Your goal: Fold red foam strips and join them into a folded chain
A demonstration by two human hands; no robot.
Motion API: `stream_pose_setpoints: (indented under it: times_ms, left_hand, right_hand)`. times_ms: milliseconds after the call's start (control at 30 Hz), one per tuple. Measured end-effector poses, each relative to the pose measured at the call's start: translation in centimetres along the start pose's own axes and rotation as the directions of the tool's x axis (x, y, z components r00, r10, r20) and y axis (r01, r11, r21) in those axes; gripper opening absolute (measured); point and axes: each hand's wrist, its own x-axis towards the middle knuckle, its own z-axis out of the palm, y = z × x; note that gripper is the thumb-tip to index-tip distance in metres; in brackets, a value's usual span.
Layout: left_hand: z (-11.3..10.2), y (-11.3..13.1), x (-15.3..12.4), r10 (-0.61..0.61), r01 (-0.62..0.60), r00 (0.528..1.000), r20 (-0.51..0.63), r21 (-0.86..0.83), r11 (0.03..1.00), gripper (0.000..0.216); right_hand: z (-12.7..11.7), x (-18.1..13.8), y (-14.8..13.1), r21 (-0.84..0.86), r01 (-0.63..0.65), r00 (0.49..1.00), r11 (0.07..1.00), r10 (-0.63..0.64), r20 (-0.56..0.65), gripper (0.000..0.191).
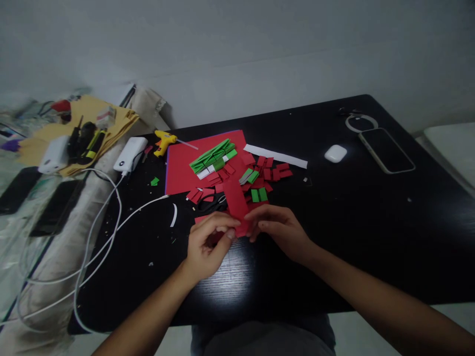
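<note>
Both hands meet over the near middle of the black table (371, 222). My left hand (208, 244) and my right hand (278, 230) each pinch the near end of a red paper strip (235, 200), which stretches away from me. Under and behind the strip lie black scissors (210, 202) and several small folded red and green paper pieces (260, 178). A red paper sheet (181, 165) lies further back with folded green strips (213, 155) on it.
A yellow glue gun (164, 141), a white power bank (129, 154) with white cables (100, 237), a white paper strip (276, 155), an earbud case (335, 153) and a phone (386, 150) lie on the table. Clutter sits at the left.
</note>
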Motion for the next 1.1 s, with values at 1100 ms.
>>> stream_pose_setpoints:
  times_ms: [1100]
  left_hand:
    - [0.5, -0.7, 1.5, -0.398, 0.397, 0.901, -0.173, -0.04, 0.917, 0.017]
  right_hand:
    - [-0.4, 1.0, 0.7, -0.215, -0.111, 0.939, 0.97, 0.032, -0.343, 0.029]
